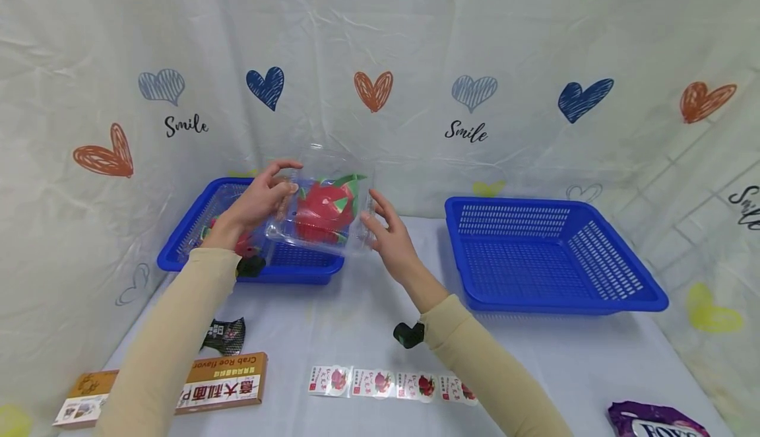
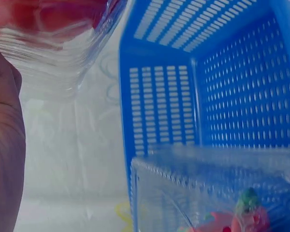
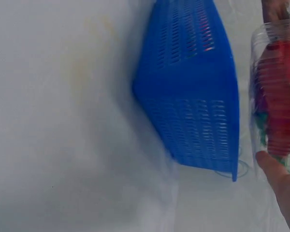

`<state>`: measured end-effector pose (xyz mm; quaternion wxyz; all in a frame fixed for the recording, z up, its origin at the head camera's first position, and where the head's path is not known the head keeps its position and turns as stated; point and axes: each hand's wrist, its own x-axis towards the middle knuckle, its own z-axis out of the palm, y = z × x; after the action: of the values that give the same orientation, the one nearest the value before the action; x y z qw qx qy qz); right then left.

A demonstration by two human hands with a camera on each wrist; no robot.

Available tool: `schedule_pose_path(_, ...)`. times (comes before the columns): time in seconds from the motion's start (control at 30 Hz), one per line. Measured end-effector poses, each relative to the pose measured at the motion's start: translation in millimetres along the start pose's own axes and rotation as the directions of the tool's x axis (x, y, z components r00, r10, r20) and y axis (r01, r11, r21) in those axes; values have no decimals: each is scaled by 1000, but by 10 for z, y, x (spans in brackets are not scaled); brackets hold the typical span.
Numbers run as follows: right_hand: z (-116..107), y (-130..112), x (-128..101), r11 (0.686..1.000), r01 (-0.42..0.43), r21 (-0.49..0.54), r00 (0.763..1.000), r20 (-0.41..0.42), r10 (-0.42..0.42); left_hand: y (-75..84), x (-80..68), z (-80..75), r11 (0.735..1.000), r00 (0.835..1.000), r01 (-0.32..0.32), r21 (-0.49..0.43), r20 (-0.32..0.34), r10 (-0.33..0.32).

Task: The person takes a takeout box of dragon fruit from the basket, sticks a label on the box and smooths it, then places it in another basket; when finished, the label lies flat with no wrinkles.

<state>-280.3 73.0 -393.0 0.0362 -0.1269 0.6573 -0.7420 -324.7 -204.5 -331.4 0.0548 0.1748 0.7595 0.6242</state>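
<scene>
A clear plastic clamshell box (image 1: 284, 231) with a red and green dragon fruit (image 1: 323, 204) inside is held up, tilted, over the left blue basket (image 1: 299, 275). My left hand (image 1: 252, 202) grips its left side, thumb in front and fingers at the upper edge. At the right side, my right hand (image 1: 393, 239) holds the box by its wall between thumb and fingers. Another clear box (image 2: 171, 181) with pink and green contents sits in the left basket, partly hidden by my left arm in the head view.
A second blue basket (image 1: 516, 262) stands at the right. Along the front lie a strip of dragon fruit labels (image 1: 374, 383), a pasta box (image 1: 228, 384), a black packet (image 1: 227, 336) and a purple packet (image 1: 653, 420). A white curtain (image 1: 415, 41) with hearts hangs behind.
</scene>
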Motion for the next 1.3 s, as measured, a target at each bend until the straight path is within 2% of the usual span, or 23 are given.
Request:
schedule_pose_path(0.13,-79,-52,-65,999,13,-34,999,-38,-14,47,0,101,996,1000,28,81,11,-29)
schedule_pose_path(0.23,-150,-78,-128,997,20,-76,997,-76,-25,78,4,164,993,999,19,118,39,-23)
schedule_pose_path(0.57,-280,-189,-422,995,28,-96,984,-171,-44,87,28,390,986,985,-14,164,169,-14)
schedule_pose_path(0.67,-325,-216,-497,994,13,-105,980,-196,-33,79,27,466,985,980,-18,174,199,-17)
schedule_pose_path(0.9,-484,-209,-604,991,-1,-135,976,-218,-29,61,-2,646,991,962,-2,136,271,-36)
schedule_pose_path(1.1,-583,-119,-655,992,-20,-125,975,-222,-8,-28,-16,745,988,948,4,152,313,-52)
schedule_pose_path(1.3,-642,-54,-745,993,-44,-114,967,-253,14,-99,-20,852,990,926,29,140,368,-79)
